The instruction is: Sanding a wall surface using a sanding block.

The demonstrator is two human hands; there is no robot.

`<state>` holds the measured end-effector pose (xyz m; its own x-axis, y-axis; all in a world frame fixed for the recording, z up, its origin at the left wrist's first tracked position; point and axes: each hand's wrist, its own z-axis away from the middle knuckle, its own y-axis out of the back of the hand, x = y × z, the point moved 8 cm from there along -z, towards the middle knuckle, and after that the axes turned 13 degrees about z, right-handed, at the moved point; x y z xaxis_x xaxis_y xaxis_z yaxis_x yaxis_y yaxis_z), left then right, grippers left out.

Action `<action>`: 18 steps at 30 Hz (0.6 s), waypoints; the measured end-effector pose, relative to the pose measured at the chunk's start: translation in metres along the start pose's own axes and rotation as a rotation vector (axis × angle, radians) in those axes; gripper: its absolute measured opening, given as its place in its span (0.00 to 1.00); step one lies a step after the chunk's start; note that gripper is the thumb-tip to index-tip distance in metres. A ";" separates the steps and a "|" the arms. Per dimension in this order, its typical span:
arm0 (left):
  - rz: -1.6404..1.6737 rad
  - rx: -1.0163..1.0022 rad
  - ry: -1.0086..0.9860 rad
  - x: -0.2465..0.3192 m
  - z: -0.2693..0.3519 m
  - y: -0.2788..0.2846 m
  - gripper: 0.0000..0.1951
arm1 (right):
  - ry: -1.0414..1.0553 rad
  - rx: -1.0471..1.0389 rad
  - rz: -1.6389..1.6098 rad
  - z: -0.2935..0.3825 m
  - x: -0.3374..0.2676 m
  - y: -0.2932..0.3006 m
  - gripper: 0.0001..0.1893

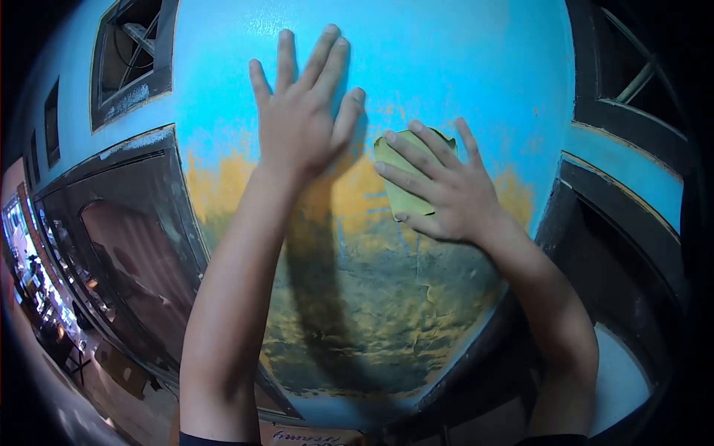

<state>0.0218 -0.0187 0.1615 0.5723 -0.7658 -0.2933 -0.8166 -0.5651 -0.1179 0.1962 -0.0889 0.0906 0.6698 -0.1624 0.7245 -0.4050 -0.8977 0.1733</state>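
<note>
Before me stands a wall [479, 61], bright blue on top, worn to orange-yellow in the middle and to rough dark grey lower down. My left hand [304, 120] lies with spread fingers on the blue part, holding nothing. Lower and to its right, my right hand [446, 181] presses a yellow-green sheet [407, 167], which looks like sandpaper, flat against the wall near the border of blue and orange. The sheet's upper edge curls a little, and part of it is hidden under the fingers and palm.
A dark wooden door [134, 251] with a frame is on the left, below a framed opening [131, 50]. To the right are a dark doorway [608, 262] and another framed opening [636, 61]. A cardboard box [312, 435] bearing writing sits at the bottom; another box [120, 368] lies lower left.
</note>
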 end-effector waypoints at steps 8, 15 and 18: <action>0.038 -0.080 -0.025 0.029 -0.001 -0.017 0.27 | -0.323 0.205 0.266 -0.039 0.126 0.018 0.39; 0.035 -0.066 -0.023 0.021 0.005 -0.015 0.26 | -0.057 0.015 0.092 -0.011 0.012 0.005 0.38; 0.038 -0.054 -0.035 0.023 0.004 -0.012 0.26 | -0.001 0.018 0.087 -0.025 0.041 0.011 0.38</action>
<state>0.0447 -0.0280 0.1527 0.5370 -0.7765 -0.3297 -0.8319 -0.5522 -0.0547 0.2036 -0.0947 0.1385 0.6330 -0.2408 0.7358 -0.4507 -0.8873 0.0973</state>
